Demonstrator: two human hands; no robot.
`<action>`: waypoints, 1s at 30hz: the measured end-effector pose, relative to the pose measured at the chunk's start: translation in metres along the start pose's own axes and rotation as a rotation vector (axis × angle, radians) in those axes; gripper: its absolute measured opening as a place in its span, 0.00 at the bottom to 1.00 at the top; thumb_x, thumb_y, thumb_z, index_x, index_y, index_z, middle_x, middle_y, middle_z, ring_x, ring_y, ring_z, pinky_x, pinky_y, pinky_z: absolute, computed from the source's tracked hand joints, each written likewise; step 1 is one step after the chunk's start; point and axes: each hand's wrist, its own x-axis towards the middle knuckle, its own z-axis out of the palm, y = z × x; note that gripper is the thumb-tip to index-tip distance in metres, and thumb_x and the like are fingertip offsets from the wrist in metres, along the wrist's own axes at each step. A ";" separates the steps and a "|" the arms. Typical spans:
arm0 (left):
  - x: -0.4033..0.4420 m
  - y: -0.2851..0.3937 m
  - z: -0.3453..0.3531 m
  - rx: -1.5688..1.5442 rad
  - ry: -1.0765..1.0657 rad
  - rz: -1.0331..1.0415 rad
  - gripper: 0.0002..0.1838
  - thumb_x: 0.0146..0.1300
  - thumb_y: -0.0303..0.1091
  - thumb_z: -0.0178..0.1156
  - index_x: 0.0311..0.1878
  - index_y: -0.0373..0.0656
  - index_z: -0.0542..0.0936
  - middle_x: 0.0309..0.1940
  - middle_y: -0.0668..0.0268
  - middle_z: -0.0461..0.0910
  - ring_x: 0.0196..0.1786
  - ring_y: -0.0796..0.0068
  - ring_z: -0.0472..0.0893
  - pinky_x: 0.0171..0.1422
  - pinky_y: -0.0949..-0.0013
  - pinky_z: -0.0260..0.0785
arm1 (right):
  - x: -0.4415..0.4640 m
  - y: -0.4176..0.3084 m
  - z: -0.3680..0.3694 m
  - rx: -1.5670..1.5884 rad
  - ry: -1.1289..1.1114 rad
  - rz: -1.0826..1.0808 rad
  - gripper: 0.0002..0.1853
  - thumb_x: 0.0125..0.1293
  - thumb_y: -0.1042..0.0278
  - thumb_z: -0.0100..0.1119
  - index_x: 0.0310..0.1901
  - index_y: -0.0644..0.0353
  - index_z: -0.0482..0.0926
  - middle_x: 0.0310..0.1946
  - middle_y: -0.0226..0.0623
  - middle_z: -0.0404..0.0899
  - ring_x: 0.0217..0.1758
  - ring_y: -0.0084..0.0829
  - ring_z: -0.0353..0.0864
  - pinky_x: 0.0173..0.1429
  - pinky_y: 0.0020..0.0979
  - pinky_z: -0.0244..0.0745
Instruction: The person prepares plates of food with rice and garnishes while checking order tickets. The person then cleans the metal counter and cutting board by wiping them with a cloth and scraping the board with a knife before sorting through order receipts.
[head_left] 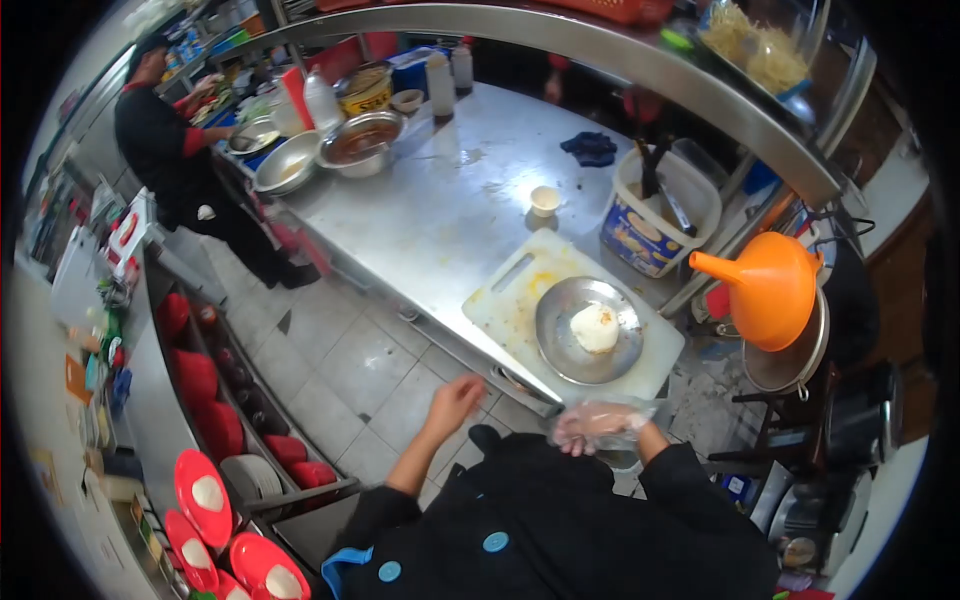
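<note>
My left hand [456, 404] is bare and hovers over the floor just off the table's front edge, its fingers curled together with nothing visible in them. My right hand [600, 424] wears a clear plastic glove and is held in front of my apron, below the cutting board; its fingers are loosely apart and hold nothing I can see. Nearest to it is a shallow metal bowl [560, 350] with a white mound [595, 328], apparently rice, dusted with orange-brown specks. The bowl rests on a stained white cutting board [490, 305].
A small cup [544, 200], a dark cloth [589, 149] and a tub of utensils [640, 235] stand behind the board. An orange funnel [775, 290] sits right. Sauce bowl [360, 145] and bottles are at the far end. Red plates [203, 498] lie lower left. A co-worker [165, 150] stands far left.
</note>
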 end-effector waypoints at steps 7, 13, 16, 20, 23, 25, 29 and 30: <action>0.156 0.059 0.070 0.293 -0.265 -0.060 0.12 0.58 0.31 0.52 0.38 0.29 0.75 0.23 0.54 0.78 0.28 0.67 0.81 0.30 0.68 0.73 | -0.070 0.024 -0.040 0.102 0.289 0.043 0.19 0.67 0.56 0.47 0.42 0.67 0.72 0.32 0.42 0.79 0.29 0.28 0.81 0.27 0.26 0.77; 0.160 0.052 0.017 0.286 -0.139 0.095 0.09 0.53 0.29 0.55 0.35 0.33 0.74 0.25 0.52 0.77 0.29 0.57 0.76 0.35 0.64 0.69 | -0.071 -0.024 -0.063 0.285 0.571 -0.024 0.16 0.67 0.58 0.46 0.39 0.66 0.74 0.29 0.40 0.80 0.26 0.29 0.80 0.27 0.26 0.74; 0.163 0.068 -0.069 -0.150 -0.089 -0.125 0.09 0.61 0.30 0.53 0.39 0.35 0.75 0.27 0.66 0.77 0.29 0.81 0.74 0.31 0.74 0.67 | -0.036 -0.047 -0.082 0.530 0.680 -0.134 0.14 0.66 0.60 0.48 0.41 0.64 0.73 0.27 0.35 0.79 0.25 0.23 0.77 0.30 0.24 0.72; 0.175 0.070 -0.193 -0.182 0.266 -0.124 0.05 0.60 0.28 0.54 0.36 0.36 0.74 0.24 0.71 0.74 0.25 0.84 0.71 0.27 0.79 0.64 | 0.040 -0.128 -0.115 0.132 1.093 -0.448 0.17 0.66 0.61 0.49 0.50 0.63 0.71 0.37 0.39 0.77 0.39 0.28 0.77 0.44 0.27 0.71; 0.185 0.072 -0.274 -0.143 0.353 -0.083 0.04 0.61 0.28 0.54 0.34 0.37 0.72 0.23 0.72 0.72 0.25 0.85 0.70 0.27 0.79 0.64 | 0.096 -0.188 -0.166 -0.115 1.318 -0.611 0.27 0.63 0.58 0.53 0.60 0.62 0.61 0.53 0.44 0.68 0.55 0.34 0.69 0.59 0.29 0.62; 0.191 0.057 -0.322 -0.118 0.429 -0.118 0.06 0.60 0.28 0.53 0.39 0.38 0.72 0.24 0.72 0.72 0.25 0.85 0.70 0.26 0.80 0.63 | 0.111 -0.234 -0.220 -0.392 1.463 -0.530 0.34 0.61 0.52 0.53 0.64 0.63 0.54 0.60 0.45 0.60 0.62 0.36 0.61 0.65 0.32 0.54; 0.193 0.054 -0.378 -0.136 0.536 -0.157 0.07 0.60 0.28 0.53 0.40 0.37 0.72 0.25 0.71 0.75 0.24 0.84 0.73 0.27 0.80 0.68 | 0.131 -0.278 -0.380 -0.800 1.694 -0.264 0.35 0.61 0.52 0.51 0.64 0.63 0.53 0.63 0.46 0.56 0.65 0.39 0.58 0.67 0.35 0.51; 0.187 0.050 -0.386 -0.127 0.563 -0.163 0.06 0.59 0.29 0.54 0.38 0.38 0.73 0.25 0.72 0.75 0.24 0.85 0.72 0.26 0.80 0.67 | 0.138 -0.276 -0.425 -0.830 1.722 -0.195 0.34 0.61 0.53 0.51 0.63 0.62 0.54 0.63 0.47 0.56 0.65 0.40 0.58 0.67 0.35 0.51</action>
